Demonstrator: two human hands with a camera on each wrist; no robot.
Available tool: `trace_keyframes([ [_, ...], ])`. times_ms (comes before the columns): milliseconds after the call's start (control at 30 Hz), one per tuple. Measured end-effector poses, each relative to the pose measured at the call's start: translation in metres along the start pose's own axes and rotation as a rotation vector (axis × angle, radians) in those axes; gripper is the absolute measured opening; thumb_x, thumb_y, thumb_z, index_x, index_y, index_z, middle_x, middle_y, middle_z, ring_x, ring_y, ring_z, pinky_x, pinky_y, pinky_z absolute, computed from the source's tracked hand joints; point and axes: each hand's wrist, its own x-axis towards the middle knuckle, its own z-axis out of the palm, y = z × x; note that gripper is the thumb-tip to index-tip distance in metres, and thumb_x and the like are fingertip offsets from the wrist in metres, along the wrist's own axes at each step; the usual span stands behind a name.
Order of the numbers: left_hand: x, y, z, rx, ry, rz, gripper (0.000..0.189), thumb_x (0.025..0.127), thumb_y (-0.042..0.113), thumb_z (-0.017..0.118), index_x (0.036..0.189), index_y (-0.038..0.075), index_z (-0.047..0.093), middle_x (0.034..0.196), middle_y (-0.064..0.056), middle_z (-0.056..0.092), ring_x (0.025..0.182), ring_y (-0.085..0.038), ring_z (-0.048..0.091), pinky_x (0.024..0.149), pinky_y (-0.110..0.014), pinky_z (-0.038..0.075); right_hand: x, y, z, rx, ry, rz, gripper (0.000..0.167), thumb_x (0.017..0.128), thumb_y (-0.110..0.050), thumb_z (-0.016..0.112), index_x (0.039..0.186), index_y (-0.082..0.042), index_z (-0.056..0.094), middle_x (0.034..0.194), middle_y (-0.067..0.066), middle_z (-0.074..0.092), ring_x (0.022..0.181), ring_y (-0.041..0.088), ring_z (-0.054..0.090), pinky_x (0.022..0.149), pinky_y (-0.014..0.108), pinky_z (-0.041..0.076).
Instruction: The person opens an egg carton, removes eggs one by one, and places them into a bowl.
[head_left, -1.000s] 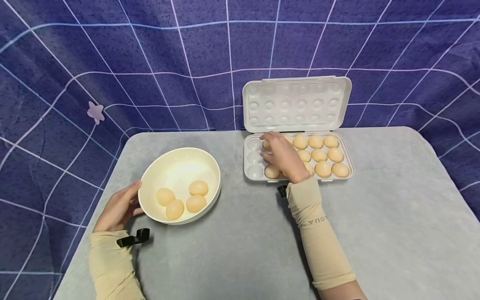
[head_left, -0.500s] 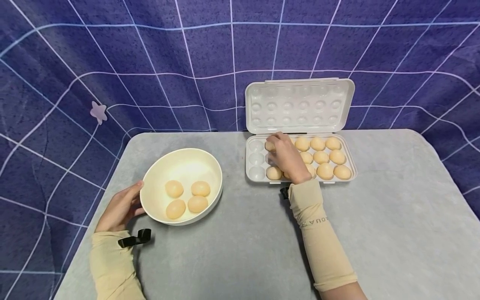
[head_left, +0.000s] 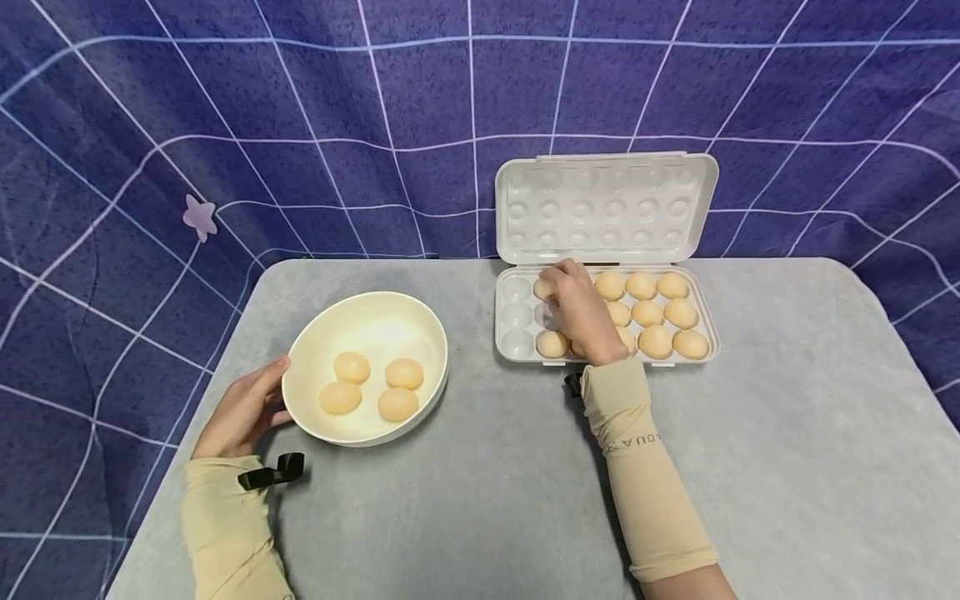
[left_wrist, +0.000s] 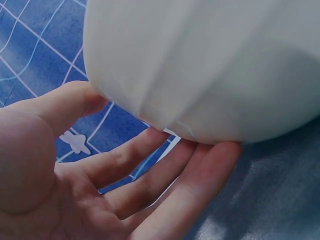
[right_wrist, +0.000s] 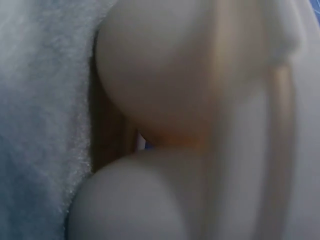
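Note:
On the left of the table stands a cream bowl [head_left: 315, 342] with several eggs [head_left: 397, 404] in its bottom. My left hand [head_left: 238, 410] holds its left side, thumb at the rim; the left wrist view shows the fingertips [left_wrist: 227, 150] against the outer wall. My right hand [head_left: 581, 308] is over the white egg carton [head_left: 501, 329], its fingers around an egg [head_left: 543, 288] in the back row, second column. Part of that egg and several others are hidden beneath the hand. Blurred eggs [right_wrist: 140, 195] fill much of the right wrist view.
The carton's lid [head_left: 607, 212] stands raised behind it. Its left column has bare cups [head_left: 517, 315]; more eggs [head_left: 656, 342] fill the right side. Behind the grey table [head_left: 465, 500] hangs a blue curtain with pale grid lines [head_left: 420, 83] and a star-shaped piece [head_left: 199, 217].
The two left eggs in the bowl have rolled toward the back. My right fingers have closed in around the back-row egg. My left hand stays at the bowl; the head view has shifted slightly.

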Motion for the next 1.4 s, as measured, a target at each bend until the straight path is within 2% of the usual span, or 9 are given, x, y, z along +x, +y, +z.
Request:
trace_keyframes([
  [133,0.0,0.0,-0.001,-0.002,-0.001,0.004,0.025,0.104,0.035,0.053,0.121,0.017,0.057,0.099,0.011,0.072,0.09,-0.005,0.069,0.071,-0.027,0.061,0.001,0.001,0.002,0.019,0.003,0.001,0.035,0.086,0.015,0.059,0.12,0.007,0.063,0.125,0.023,0.059,0.122,0.038,0.052,0.107,0.046,0.043],
  [367,0.001,-0.001,-0.001,-0.007,-0.005,0.005,0.027,0.104,0.034,0.053,0.122,0.015,0.056,0.099,0.011,0.073,0.091,-0.005,0.069,0.071,-0.028,0.061,0.0,0.002,0.003,0.062,0.068,0.014,0.026,0.088,0.006,0.07,0.114,0.006,0.065,0.116,0.022,0.062,0.113,0.038,0.055,0.101,0.045,0.047],
  [533,0.001,-0.002,0.001,-0.001,0.001,0.003,0.043,0.104,0.035,0.052,0.135,0.005,0.046,0.1,0.013,0.072,0.092,-0.003,0.068,0.071,-0.028,0.061,-0.001,-0.001,-0.002,0.056,0.091,0.021,0.028,0.088,0.003,0.072,0.115,0.006,0.065,0.117,0.023,0.06,0.113,0.039,0.054,0.101,0.046,0.046],
  [833,0.001,0.0,0.001,0.013,0.005,0.003,0.058,0.104,0.035,0.052,0.143,-0.004,0.035,0.098,0.013,0.072,0.09,-0.003,0.068,0.071,-0.027,0.061,0.002,-0.017,-0.014,0.038,0.146,-0.032,0.029,0.088,0.0,0.072,0.116,0.004,0.065,0.119,0.02,0.06,0.115,0.038,0.053,0.103,0.045,0.045],
  [967,0.001,-0.001,0.0,0.004,-0.006,0.008,0.051,0.104,0.035,0.052,0.139,0.0,0.04,0.098,0.012,0.072,0.09,-0.004,0.069,0.071,-0.028,0.061,0.0,-0.029,-0.021,0.05,0.162,-0.066,0.029,0.089,0.0,0.072,0.117,0.003,0.065,0.118,0.019,0.06,0.114,0.035,0.054,0.101,0.044,0.046],
  [1133,0.0,-0.002,0.0,-0.014,-0.012,0.012,0.032,0.104,0.034,0.052,0.126,0.011,0.052,0.099,0.01,0.073,0.09,-0.006,0.069,0.07,-0.028,0.061,-0.001,-0.044,-0.026,0.053,0.158,-0.108,0.03,0.088,0.0,0.072,0.117,0.001,0.065,0.119,0.017,0.061,0.114,0.033,0.053,0.1,0.042,0.047],
  [1400,0.0,-0.001,0.0,-0.03,-0.022,0.023,0.02,0.104,0.032,0.052,0.116,0.017,0.06,0.1,0.01,0.073,0.091,-0.006,0.069,0.071,-0.029,0.061,-0.001,-0.062,-0.03,0.044,0.144,-0.203,0.031,0.086,-0.002,0.076,0.115,0.0,0.066,0.115,0.016,0.062,0.108,0.034,0.055,0.097,0.041,0.047],
])
